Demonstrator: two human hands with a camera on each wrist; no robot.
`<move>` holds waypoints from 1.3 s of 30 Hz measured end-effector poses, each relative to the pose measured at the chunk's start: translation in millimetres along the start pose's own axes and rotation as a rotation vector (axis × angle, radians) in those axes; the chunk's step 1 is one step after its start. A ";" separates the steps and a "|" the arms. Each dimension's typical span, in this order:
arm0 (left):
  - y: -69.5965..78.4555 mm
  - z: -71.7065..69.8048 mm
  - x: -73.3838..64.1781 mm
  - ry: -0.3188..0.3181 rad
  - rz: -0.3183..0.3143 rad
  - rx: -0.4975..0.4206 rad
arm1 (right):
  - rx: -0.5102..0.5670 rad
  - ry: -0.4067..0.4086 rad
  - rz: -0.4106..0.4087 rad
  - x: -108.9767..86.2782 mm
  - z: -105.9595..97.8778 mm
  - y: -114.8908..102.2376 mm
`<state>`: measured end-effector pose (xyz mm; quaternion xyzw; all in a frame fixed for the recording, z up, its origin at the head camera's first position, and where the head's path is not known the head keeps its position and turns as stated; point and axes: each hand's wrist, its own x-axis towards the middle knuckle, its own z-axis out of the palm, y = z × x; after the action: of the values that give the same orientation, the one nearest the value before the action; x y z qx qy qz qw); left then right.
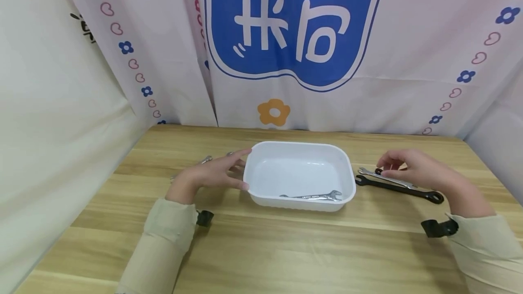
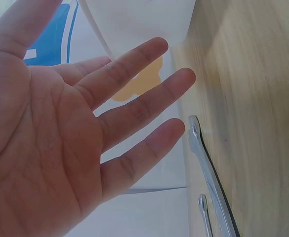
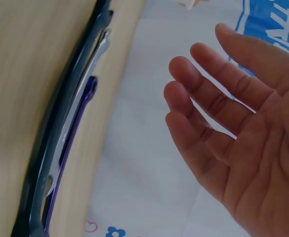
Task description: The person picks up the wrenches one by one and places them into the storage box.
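A white plastic tray (image 1: 300, 201) stands mid-table with a silver wrench (image 1: 316, 196) lying in it along the near wall. My left hand (image 1: 218, 171) is at the tray's left side, thumb and fingers spread by the rim; whether they touch it I cannot tell. Above the wrenches on the right hovers my right hand (image 1: 421, 169), fingers loosely bent and holding nothing. Under it lie a long black wrench (image 1: 398, 188), a silver wrench (image 3: 80, 94) and a dark purple wrench (image 3: 77, 123), side by side. The right hand partly hides them in the head view.
Left of the tray lie two silver wrenches (image 2: 211, 175), partly behind the left hand in the head view. The wooden table (image 1: 286, 248) ends at a printed curtain (image 1: 241, 99) at the back. White cloth (image 1: 61, 126) hangs on the left.
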<state>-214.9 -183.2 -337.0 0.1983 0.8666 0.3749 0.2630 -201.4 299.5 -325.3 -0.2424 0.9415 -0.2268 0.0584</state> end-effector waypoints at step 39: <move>0.1 0.2 -2.1 0.003 0.008 0.010 | -0.104 -0.164 0.054 7.1 29.1 30.1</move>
<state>-213.1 -184.1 -336.4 0.2026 0.8679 0.3722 0.2591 -214.2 308.0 -364.8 -0.2372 0.9503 -0.1553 0.1289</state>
